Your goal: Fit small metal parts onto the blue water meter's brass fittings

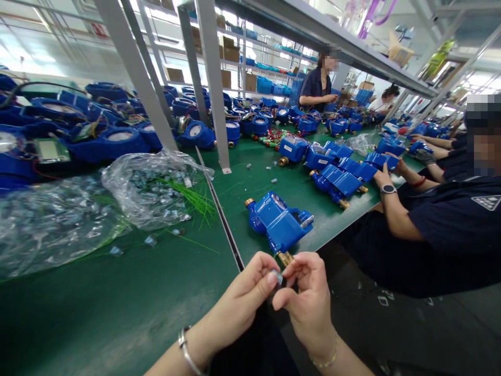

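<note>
Between the thumb and forefinger of my left hand [250, 287] is a small clear-blue plastic seal [277, 277]. My right hand [307, 295] is close beside it, fingers curled and thumb held apart; I see nothing in its grasp. Just beyond both hands, a blue water meter [276, 219] lies on the green table, its brass threaded end [285, 258] pointing toward me. A short bit of green wire shows near that end, partly hidden by my fingers.
Clear plastic bags [144, 190] of similar seals and loose green wires [191, 198] lie at the left. A metal post [213, 83] rises from the table [117, 308]. More blue meters [338, 177] line the right, where a co-worker's hand [385, 180] touches one.
</note>
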Demonstrator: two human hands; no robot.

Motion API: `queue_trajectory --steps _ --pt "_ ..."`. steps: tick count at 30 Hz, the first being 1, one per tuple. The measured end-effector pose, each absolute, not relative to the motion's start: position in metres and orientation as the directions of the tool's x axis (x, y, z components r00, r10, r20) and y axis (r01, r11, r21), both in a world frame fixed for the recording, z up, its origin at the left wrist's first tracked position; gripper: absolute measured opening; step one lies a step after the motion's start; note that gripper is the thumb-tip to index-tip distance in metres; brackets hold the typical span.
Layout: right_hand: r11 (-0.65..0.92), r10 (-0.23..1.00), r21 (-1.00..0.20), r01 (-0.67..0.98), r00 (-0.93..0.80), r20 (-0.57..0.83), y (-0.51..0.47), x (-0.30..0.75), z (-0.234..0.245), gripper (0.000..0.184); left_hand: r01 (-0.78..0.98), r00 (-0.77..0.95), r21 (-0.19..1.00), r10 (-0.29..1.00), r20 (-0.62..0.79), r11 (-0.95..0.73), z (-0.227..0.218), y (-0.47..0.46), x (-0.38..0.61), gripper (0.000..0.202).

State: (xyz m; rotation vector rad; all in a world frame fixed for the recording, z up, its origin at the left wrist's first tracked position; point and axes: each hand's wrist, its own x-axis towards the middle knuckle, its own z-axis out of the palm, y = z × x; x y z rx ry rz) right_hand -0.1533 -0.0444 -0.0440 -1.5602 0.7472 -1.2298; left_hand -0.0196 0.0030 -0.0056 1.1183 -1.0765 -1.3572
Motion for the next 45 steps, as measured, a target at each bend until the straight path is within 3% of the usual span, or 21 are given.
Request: queue_trajectory --steps 5,7,9,10,12,14,16,17,18,19,21,23,25,29,31,33,35,38,40,42,45 --pt "-0.713 -0.691 -0.653 -0.256 0.412 0.594 -0.041 -0.152 -0.048 0.013 0.349 0.066 0.934 -0.992 -0.105 -0.076 -0.011 0.005 -0.022 0.017" --pt "-0.795 -0.606 -0.513 -0.322 0.421 0.674 -0.040 -0.150 -0.047 0.018 0.350 0.094 0.934 -0.989 -0.111 -0.071 -0.010 0.005 -0.023 0.017" --pt "-0.822 -0.568 -0.454 -0.343 0.441 0.695 -0.039 -0.148 -0.045 0.018 0.314 0.121 0.947 -0.987 -0.105 -0.062 -0.007 0.004 -0.022 0.015" --pt "-0.811 -0.585 -0.482 -0.332 0.444 0.678 -0.039 -0.146 -0.043 0.015 0.285 0.138 0.957 -0.986 -0.095 -0.052 -0.007 0.004 -0.022 0.014" --pt "-0.688 -0.711 -0.678 -0.258 0.426 0.559 -0.036 -0.142 -0.040 0.012 0.228 0.176 0.973 -0.982 -0.071 -0.029 -0.006 0.005 -0.021 0.013" --pt "-0.336 -0.866 -0.937 -0.097 0.423 0.267 -0.033 -0.136 -0.037 0.024 0.169 0.228 0.986 -0.973 -0.039 0.001 -0.008 0.006 -0.021 0.013" --pt "0.091 -0.866 -0.994 0.057 0.498 -0.051 -0.029 -0.132 -0.035 0.032 0.122 0.286 0.992 -0.958 -0.017 0.019 -0.011 0.007 -0.021 0.014" --pt "0.193 -0.839 -0.978 0.077 0.529 -0.124 -0.028 -0.132 -0.035 0.032 0.104 0.319 0.994 -0.948 -0.012 0.023 -0.013 0.007 -0.021 0.015" --pt "0.184 -0.839 -0.981 0.057 0.529 -0.126 -0.027 -0.132 -0.036 0.030 0.088 0.349 0.996 -0.937 -0.010 0.022 -0.015 0.008 -0.021 0.015" --pt "0.071 -0.864 -0.997 0.005 0.499 -0.059 -0.026 -0.134 -0.037 0.026 0.076 0.371 0.997 -0.929 -0.011 0.018 -0.017 0.008 -0.022 0.015" --pt "-0.280 -0.891 -0.946 -0.164 0.412 0.193 -0.026 -0.138 -0.042 0.017 0.054 0.391 0.998 -0.920 -0.012 0.010 -0.018 0.008 -0.024 0.015" --pt "-0.476 -0.854 -0.837 -0.271 0.369 0.366 -0.028 -0.141 -0.047 0.015 0.034 0.380 0.999 -0.925 -0.008 0.006 -0.019 0.008 -0.026 0.015" --pt "-0.444 -0.852 -0.866 -0.231 0.409 0.328 -0.030 -0.142 -0.049 0.021 0.020 0.361 1.000 -0.933 -0.006 0.002 -0.018 0.008 -0.027 0.015" --pt "-0.159 -0.841 -0.980 -0.117 0.536 0.072 -0.030 -0.141 -0.048 0.034 -0.012 0.340 1.000 -0.941 0.006 0.002 -0.018 0.008 -0.028 0.017" --pt "-0.251 -0.865 -0.952 -0.174 0.481 0.140 -0.029 -0.141 -0.049 0.026 0.003 0.359 1.000 -0.933 -0.003 -0.002 -0.018 0.008 -0.028 0.017" --pt "-0.435 -0.866 -0.861 -0.263 0.384 0.320 -0.030 -0.143 -0.051 0.018 0.021 0.371 1.000 -0.929 -0.012 -0.005 -0.017 0.008 -0.029 0.017" --pt "-0.448 -0.864 -0.861 -0.240 0.366 0.347 -0.032 -0.145 -0.052 0.020 0.019 0.363 1.000 -0.932 -0.009 -0.002 -0.017 0.007 -0.029 0.018" --pt "-0.183 -0.850 -0.978 -0.097 0.516 0.107 -0.035 -0.145 -0.050 0.034 -0.013 0.339 1.000 -0.941 0.013 0.009 -0.018 0.006 -0.029 0.019" --pt "-0.072 -0.816 -0.994 -0.078 0.579 0.013 -0.036 -0.144 -0.048 0.038 -0.022 0.345 1.000 -0.938 0.019 0.013 -0.020 0.005 -0.030 0.020" --pt "-0.183 -0.848 -0.974 -0.132 0.523 0.088 -0.035 -0.144 -0.049 0.031 -0.007 0.366 1.000 -0.930 0.006 0.004 -0.022 0.005 -0.030 0.019" --pt "-0.436 -0.869 -0.860 -0.266 0.374 0.325 -0.036 -0.145 -0.054 0.022 0.021 0.381 1.000 -0.925 -0.013 -0.005 -0.022 0.004 -0.032 0.019"
